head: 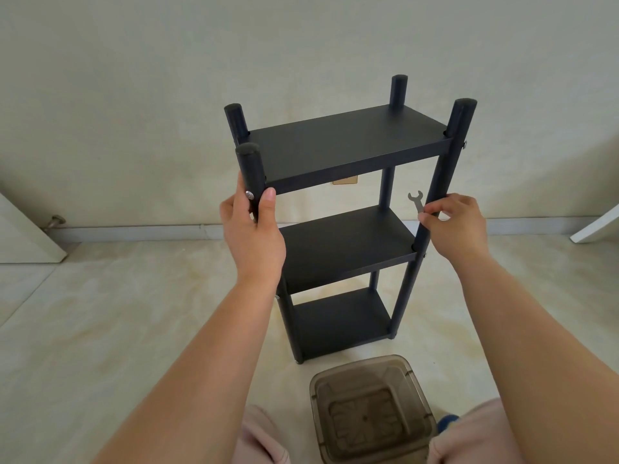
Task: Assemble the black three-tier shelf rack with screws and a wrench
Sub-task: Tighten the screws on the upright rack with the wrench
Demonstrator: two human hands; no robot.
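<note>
Standing nearest: a smoky brown, see-through plastic box [371, 410] sits on the floor between the knees. It looks empty, so I judge the screws it probably held are already used.
Floor: pale marble-like floor tiles [100, 323] carry everything; there is no bench here.
Left hand: the left hand [251, 229] is wrapped around the front-left black round post [249, 175], thumb on one side and fingers curled on the other, just beside a silver screw head [249, 195]. This grip is probably there to keep the rack steady and upright.
Right hand: the right hand [452, 226] pinches the lower end of a small flat silver metal wrench [416, 202] between thumb and fingertips, and it rests against the front-right black post [435, 209]. The open mouth of the wrench points up and is free, not on any screw. Holding it like this keeps the tool ready while the hand also supports the post.
Rack: the black three-tier metal shelf rack [341, 142] stands upright on the floor in front of the person, close to the wall. All three shelves sit level between four posts, and each post has a black cap.
Progress: the assembly seems nearly complete; maybe only a last tightening or a check of stability remains.
Far: a plain cream wall [301, 45] and its grey baseboard [134, 229].
</note>
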